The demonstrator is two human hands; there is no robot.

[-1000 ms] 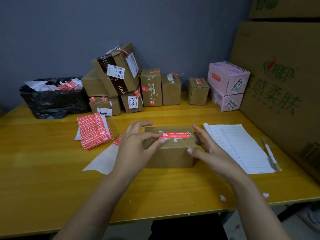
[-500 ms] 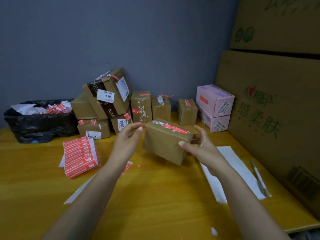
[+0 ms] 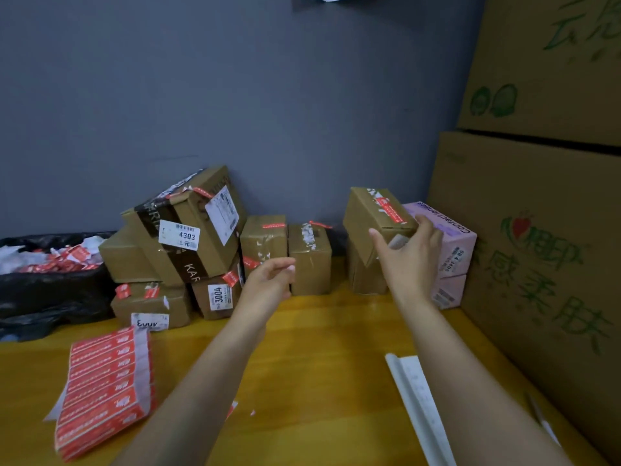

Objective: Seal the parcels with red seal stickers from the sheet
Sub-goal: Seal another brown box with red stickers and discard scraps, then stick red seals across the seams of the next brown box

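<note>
My right hand (image 3: 408,253) grips a small brown parcel (image 3: 371,213) with a red seal sticker (image 3: 391,210) on its top, held tilted above another brown box (image 3: 364,279) at the back right of the table. Beside it is a pink box (image 3: 453,243). My left hand (image 3: 270,277) hovers in front of the row of parcels with loosely curled fingers and holds nothing. The sheet of red seal stickers (image 3: 104,388) lies at the front left of the yellow table (image 3: 319,381).
Several sealed brown parcels (image 3: 188,243) are stacked against the grey wall. A black bin bag (image 3: 43,284) with sticker scraps sits at the far left. Large cardboard cartons (image 3: 537,250) wall off the right side. A white paper list (image 3: 420,408) lies at the front right.
The parcel was lifted off the table with both hands, then carried back and right by my right hand alone. My left hand let go of it. The view tilted up.
</note>
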